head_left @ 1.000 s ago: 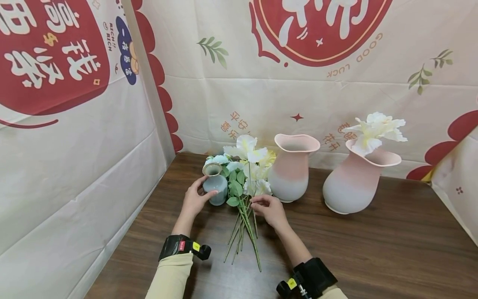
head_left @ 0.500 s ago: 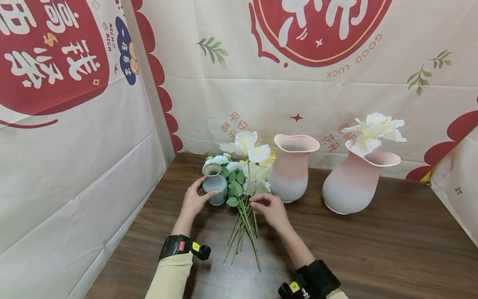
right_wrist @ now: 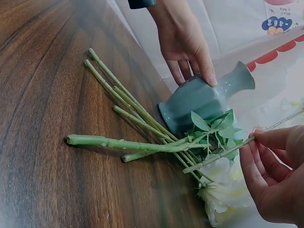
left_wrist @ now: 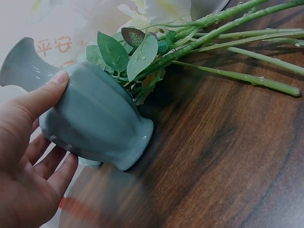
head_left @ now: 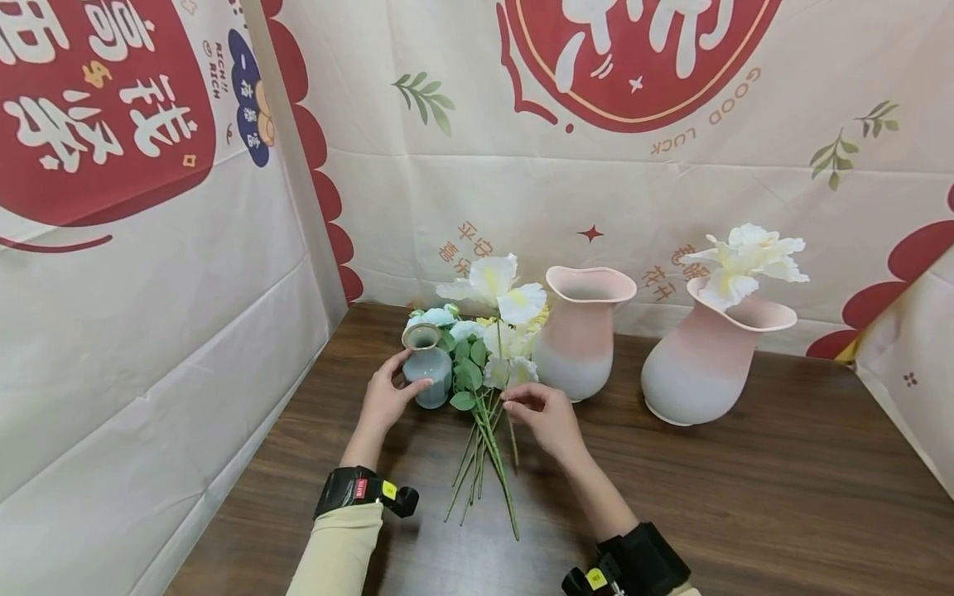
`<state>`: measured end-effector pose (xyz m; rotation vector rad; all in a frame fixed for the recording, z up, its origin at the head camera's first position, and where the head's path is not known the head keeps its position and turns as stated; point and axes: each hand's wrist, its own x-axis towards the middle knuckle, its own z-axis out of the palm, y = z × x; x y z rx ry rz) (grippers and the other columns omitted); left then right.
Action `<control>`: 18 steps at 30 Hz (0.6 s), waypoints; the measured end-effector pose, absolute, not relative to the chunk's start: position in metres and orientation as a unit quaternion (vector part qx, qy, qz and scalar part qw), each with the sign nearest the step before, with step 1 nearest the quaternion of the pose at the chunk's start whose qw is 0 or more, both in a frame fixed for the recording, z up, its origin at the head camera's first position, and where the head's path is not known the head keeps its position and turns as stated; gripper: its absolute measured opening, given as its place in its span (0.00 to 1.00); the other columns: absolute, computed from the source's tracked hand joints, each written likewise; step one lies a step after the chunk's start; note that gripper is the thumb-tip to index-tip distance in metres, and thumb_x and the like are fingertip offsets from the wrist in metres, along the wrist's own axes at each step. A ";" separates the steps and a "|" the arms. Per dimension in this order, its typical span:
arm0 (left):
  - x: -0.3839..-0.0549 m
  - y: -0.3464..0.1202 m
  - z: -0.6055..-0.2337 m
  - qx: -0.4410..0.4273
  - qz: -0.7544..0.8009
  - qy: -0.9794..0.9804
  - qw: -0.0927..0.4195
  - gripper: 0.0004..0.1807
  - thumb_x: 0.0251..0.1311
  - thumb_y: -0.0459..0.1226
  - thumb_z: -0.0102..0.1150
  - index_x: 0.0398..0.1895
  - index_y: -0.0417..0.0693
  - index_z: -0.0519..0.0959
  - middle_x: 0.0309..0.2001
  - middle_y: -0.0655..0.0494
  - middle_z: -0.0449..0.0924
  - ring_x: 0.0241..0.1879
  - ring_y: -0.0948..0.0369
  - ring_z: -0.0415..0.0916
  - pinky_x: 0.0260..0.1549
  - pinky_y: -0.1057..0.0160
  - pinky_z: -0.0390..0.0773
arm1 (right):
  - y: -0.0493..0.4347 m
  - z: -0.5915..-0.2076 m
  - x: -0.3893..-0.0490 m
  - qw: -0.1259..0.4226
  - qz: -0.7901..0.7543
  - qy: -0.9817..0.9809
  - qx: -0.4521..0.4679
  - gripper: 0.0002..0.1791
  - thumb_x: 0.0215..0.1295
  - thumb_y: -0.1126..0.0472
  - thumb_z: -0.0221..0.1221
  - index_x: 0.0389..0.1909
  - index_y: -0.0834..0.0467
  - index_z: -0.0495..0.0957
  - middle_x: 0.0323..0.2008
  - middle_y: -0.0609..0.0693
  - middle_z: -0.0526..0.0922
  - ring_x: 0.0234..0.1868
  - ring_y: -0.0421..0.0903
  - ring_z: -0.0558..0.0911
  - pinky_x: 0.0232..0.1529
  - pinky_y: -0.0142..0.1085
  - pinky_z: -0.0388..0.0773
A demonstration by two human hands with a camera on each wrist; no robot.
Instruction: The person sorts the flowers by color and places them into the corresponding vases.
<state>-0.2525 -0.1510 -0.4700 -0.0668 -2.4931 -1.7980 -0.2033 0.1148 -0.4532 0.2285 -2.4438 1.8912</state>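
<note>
You are looking at a blue-grey small vase [left_wrist: 95, 109], green stems [right_wrist: 118, 144] and green leaves [head_left: 468, 374]. The white flower [head_left: 501, 285] is showing yellow in its middle. The middle vase [head_left: 577, 339] and the right vase [head_left: 701, 364] are fading from pink on top to greyish white below. Your brown table [head_left: 745, 497] is showing dark streaks.

A person's left grip [left_wrist: 21, 175] holds a glossy blue-grey vase [left_wrist: 95, 114], thumb [left_wrist: 56, 85] on one side, fingers [left_wrist: 65, 175] on the other. Beside it, green leaves [left_wrist: 142, 58] and cut stems [left_wrist: 237, 78] stretch over a dark wood-grain counter [left_wrist: 204, 156], with white petals [left_wrist: 168, 9] at the top edge and orange characters [left_wrist: 54, 45] on a pale backdrop [left_wrist: 45, 19].
</note>
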 end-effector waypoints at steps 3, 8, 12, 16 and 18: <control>-0.253 -0.151 -0.470 -0.022 -0.585 -0.810 0.033 0.37 0.60 0.36 0.69 0.73 0.46 0.66 0.73 0.38 0.63 0.71 0.43 0.65 0.69 0.46 0.70 | 0.117 -0.452 -0.201 0.028 0.610 -0.788 0.082 0.08 0.63 0.70 0.64 0.41 0.70 0.83 0.41 0.65 0.86 0.36 0.47 0.87 0.38 0.31 0.87; -0.252 -0.151 -0.469 -0.022 -0.586 -0.810 0.030 0.37 0.61 0.36 0.68 0.73 0.46 0.65 0.73 0.37 0.63 0.71 0.43 0.64 0.68 0.46 0.70 | 0.120 -0.451 -0.197 0.044 0.605 -0.789 0.100 0.08 0.63 0.70 0.65 0.40 0.72 0.83 0.39 0.66 0.86 0.32 0.40 0.86 0.36 0.29 0.86; -0.251 -0.151 -0.468 -0.022 -0.587 -0.809 0.031 0.37 0.61 0.35 0.68 0.73 0.46 0.65 0.73 0.37 0.63 0.71 0.43 0.64 0.68 0.46 0.70 | 0.122 -0.448 -0.194 0.051 0.600 -0.792 0.097 0.08 0.62 0.69 0.65 0.39 0.71 0.83 0.37 0.64 0.87 0.29 0.36 0.84 0.35 0.29 0.85; -0.251 -0.151 -0.469 -0.024 -0.585 -0.810 0.032 0.37 0.61 0.35 0.68 0.73 0.46 0.65 0.73 0.38 0.63 0.71 0.43 0.64 0.69 0.47 0.70 | 0.125 -0.446 -0.190 0.050 0.597 -0.796 0.088 0.08 0.62 0.68 0.66 0.40 0.68 0.84 0.37 0.63 0.87 0.29 0.36 0.84 0.35 0.30 0.85; -0.251 -0.151 -0.469 -0.025 -0.583 -0.811 0.033 0.37 0.61 0.36 0.68 0.73 0.46 0.65 0.73 0.38 0.63 0.72 0.43 0.64 0.69 0.47 0.70 | 0.127 -0.445 -0.189 0.052 0.594 -0.798 0.086 0.08 0.62 0.67 0.66 0.40 0.67 0.85 0.38 0.63 0.87 0.29 0.36 0.84 0.36 0.30 0.85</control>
